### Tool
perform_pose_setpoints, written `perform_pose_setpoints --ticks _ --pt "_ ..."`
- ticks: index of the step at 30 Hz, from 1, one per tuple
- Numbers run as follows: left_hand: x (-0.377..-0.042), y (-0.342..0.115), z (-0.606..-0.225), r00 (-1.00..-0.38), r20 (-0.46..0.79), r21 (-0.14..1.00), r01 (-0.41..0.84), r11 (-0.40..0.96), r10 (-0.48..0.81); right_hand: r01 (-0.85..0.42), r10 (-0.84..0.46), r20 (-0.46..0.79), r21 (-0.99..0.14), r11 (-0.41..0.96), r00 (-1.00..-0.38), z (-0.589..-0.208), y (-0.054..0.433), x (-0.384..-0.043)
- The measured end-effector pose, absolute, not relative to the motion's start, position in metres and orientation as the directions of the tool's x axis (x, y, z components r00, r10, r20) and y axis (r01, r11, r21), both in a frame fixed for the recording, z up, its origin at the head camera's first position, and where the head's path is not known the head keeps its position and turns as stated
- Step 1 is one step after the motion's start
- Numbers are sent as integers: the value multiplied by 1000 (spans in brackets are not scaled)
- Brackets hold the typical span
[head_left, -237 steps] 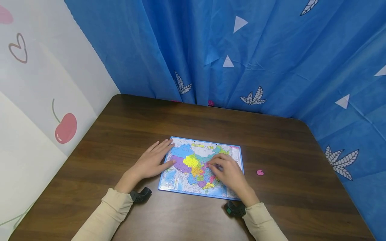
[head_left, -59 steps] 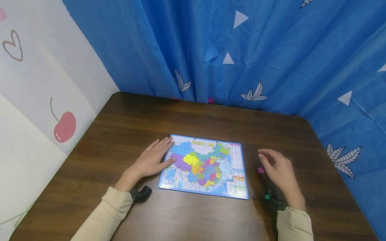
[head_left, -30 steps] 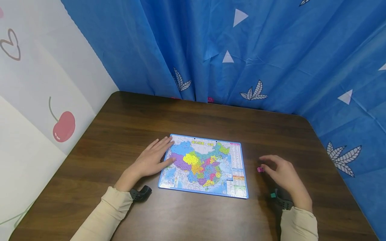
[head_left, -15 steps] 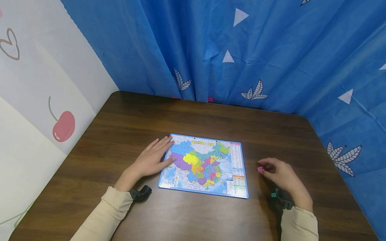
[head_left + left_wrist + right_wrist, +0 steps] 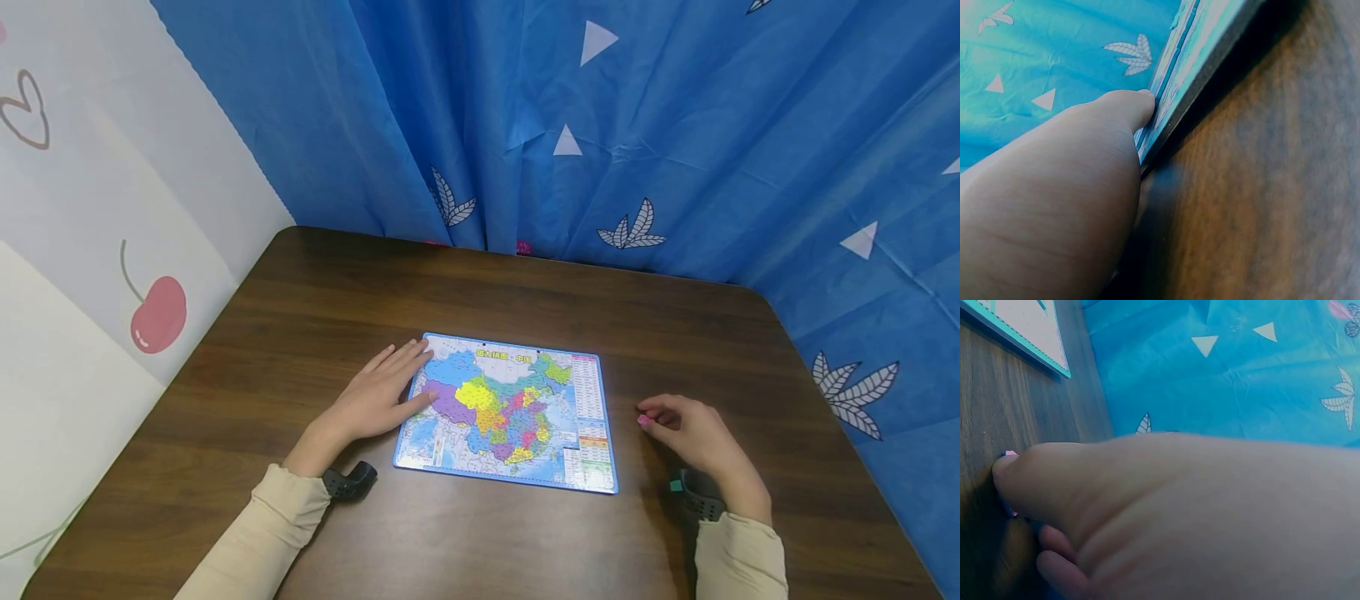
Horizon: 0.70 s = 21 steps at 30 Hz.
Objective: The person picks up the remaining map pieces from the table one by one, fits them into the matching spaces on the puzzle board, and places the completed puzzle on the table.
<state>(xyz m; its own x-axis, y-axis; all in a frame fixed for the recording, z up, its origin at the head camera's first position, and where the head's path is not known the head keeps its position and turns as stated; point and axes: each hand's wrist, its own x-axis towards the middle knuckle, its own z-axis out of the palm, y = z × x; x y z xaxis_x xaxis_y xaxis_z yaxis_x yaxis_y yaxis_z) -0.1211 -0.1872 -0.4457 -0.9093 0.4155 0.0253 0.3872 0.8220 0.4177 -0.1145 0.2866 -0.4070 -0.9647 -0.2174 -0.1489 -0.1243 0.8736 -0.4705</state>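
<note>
A magnetic map jigsaw board (image 5: 502,367) with a blue edge lies flat on the table, its map filled with coloured pieces. My left hand (image 5: 375,400) rests on its left edge with fingers extended; in the left wrist view the thumb (image 5: 1129,107) lies against the board's side. To the right of the board, my right hand (image 5: 697,435) pinches a small pink jigsaw piece (image 5: 644,420) between thumb and forefinger. In the right wrist view only a sliver of that pink piece (image 5: 1011,452) shows past the thumb.
Under everything is a dark wooden table (image 5: 360,292) with rounded back corners. A blue curtain (image 5: 487,125) hangs along its back and right sides. On the left is a pale curtain (image 5: 90,208) with a cherry print.
Earlier the right hand worked over the board while the pink piece lay on the table. It has since come right, taken hold of that piece and shifted it slightly left. The left hand stays put.
</note>
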Motion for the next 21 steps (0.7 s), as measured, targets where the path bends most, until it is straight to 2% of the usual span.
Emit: perform_pose_setpoints --ticks 21 --pt "-121 -188 -446 -907 34 425 393 815 420 -159 -226 -106 -433 887 -968 -411 283 -116"
